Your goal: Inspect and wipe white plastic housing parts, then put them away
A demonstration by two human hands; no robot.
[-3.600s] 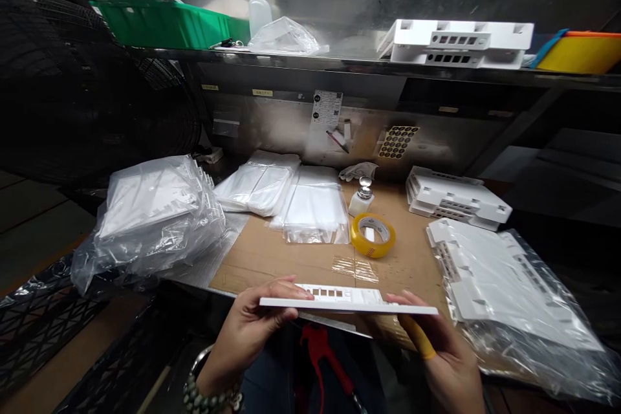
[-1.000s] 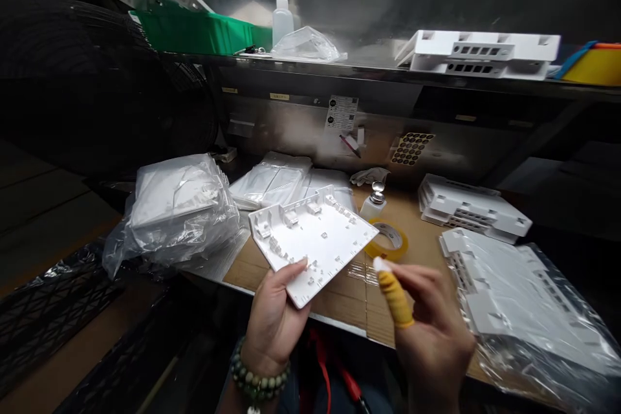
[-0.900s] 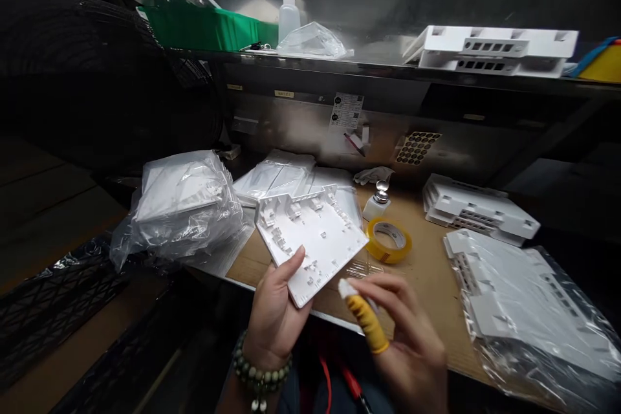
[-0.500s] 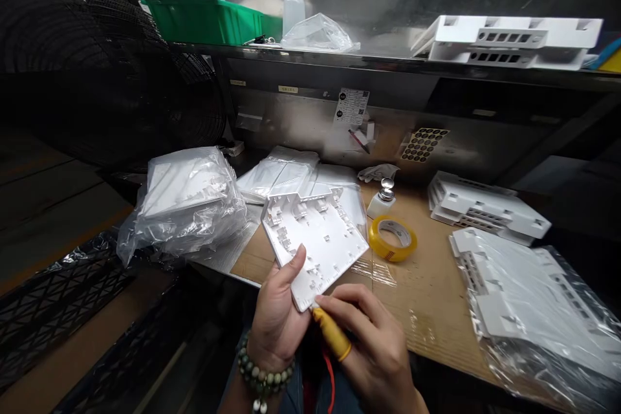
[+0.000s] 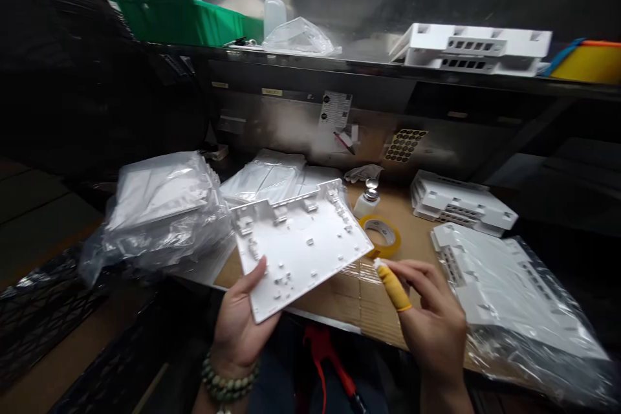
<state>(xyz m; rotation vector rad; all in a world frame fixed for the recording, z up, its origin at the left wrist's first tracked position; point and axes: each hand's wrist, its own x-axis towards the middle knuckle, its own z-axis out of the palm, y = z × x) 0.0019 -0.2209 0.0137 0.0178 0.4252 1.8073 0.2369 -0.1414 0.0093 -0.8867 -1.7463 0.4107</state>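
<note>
My left hand (image 5: 245, 323) grips a white plastic housing panel (image 5: 301, 242) by its lower left corner, thumb on top and fingers beneath. The panel's inner face, with clips and small posts, is turned up towards me. Off the panel's right corner, my right hand (image 5: 427, 310) is closed in a pinch. A yellow finger cot (image 5: 394, 288) covers its thumb. Between thumb and forefinger a small white piece (image 5: 378, 263) shows; its kind is unclear. Behind the fingertips lies a roll of yellow tape (image 5: 388, 247). A red-handled tool (image 5: 327, 352) rests below the table edge.
Bagged white panels (image 5: 160, 200) are stacked at left. A pump bottle (image 5: 366, 204) stands behind the tape. White housings (image 5: 460, 204) and a bagged housing (image 5: 514, 284) occupy the right. The shelf above carries a green bin (image 5: 179, 22), a squeeze bottle (image 5: 275, 13) and more housings (image 5: 478, 45).
My right hand has moved right, away from the panel's lower corner. My left hand has turned and shifted the panel leftward. The red-handled tool has come into fuller view.
</note>
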